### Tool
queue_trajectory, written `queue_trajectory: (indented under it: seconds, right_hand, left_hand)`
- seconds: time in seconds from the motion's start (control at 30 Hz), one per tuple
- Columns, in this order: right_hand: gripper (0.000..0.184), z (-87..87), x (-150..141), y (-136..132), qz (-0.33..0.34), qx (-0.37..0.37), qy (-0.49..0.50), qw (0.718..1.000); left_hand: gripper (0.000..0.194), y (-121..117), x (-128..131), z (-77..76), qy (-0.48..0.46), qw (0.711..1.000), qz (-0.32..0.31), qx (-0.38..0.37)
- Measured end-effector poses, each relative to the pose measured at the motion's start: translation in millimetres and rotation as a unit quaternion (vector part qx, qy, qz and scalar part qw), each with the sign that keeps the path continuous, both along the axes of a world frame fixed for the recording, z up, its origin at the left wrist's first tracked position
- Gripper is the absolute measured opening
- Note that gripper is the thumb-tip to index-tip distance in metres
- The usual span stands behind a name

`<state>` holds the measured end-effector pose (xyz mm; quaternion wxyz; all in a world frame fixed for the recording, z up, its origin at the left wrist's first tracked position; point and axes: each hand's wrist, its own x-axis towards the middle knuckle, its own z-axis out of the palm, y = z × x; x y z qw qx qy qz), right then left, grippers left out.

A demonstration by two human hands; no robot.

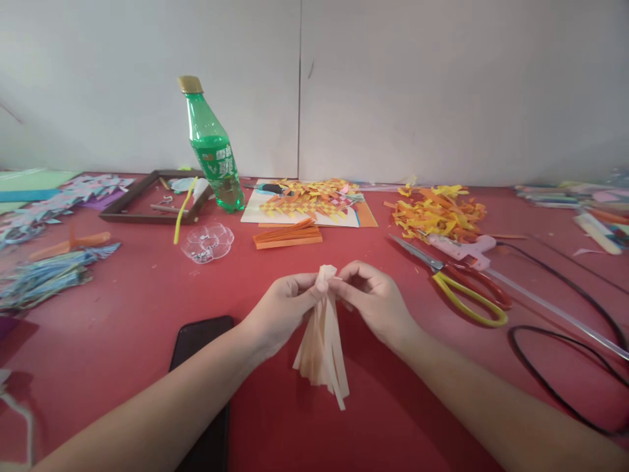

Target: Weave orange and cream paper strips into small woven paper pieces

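Observation:
A bundle of pale peach paper strips [322,344] hangs between my two hands, its lower ends fanned out above the red table. My left hand [285,308] pinches the gathered top from the left, thumb pressed on the front. From the other side, my right hand [371,295] has its thumb and fingertips closed on the same top, near a small folded edge. Fingers partly cover where the strips are joined. A black phone [206,331] lies partly under my left forearm. Orange paper strips [289,236] are stacked beyond my hands.
Scissors [452,278] with red and yellow handles and a pink glue gun [464,249] with a black cord lie at right. Behind are a yellow-orange paper pile [437,213], a green bottle [213,151], a clear flower-shaped dish [209,244] and a brown frame [130,215].

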<state>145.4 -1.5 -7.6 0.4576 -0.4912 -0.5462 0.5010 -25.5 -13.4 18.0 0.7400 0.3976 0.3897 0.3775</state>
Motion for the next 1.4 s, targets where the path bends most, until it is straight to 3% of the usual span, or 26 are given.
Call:
queue_trajectory:
  seconds: [0.2,0.37,0.67,0.87,1.0,1.2,1.4]
  right_hand:
    - [0.03,0.9,1,0,0.025,0.032,-0.032,0.999]
    - [0.03,1.0,0,1,0.024,0.062,-0.077,0.995]
    - [0.027,-8.6,-2,0,0.032,0.034,-0.058,0.997]
    - [0.032,-2.2,-1,1,0.037,-0.006,-0.072,0.997]
    - [0.03,2.5,-1,0,0.03,0.033,-0.087,0.995]
    - [0.029,2.9,0,-1,0.07,0.029,0.02,0.997]
    - [0.032,-0.8,2,-1,0.121,-0.098,0.148,0.977]
  left_hand:
    - [0.028,1,0,-2.1,0.005,0.997,0.048,-0.058]
    - [0.027,2,1,-4.0,0.052,0.997,0.044,-0.026]
    - [0.024,0,1,-4.0,0.062,0.998,0.028,-0.015]
    - [0.031,0,3,-3.4,0.047,0.999,0.024,-0.014]
    - [0.031,2,2,-3.4,0.04,0.999,0.033,-0.014]
    - [0.028,2,-1,-5.3,0.05,0.995,0.064,-0.052]
    - [0.027,2,-2,-5.3,0.039,0.996,0.063,-0.041]
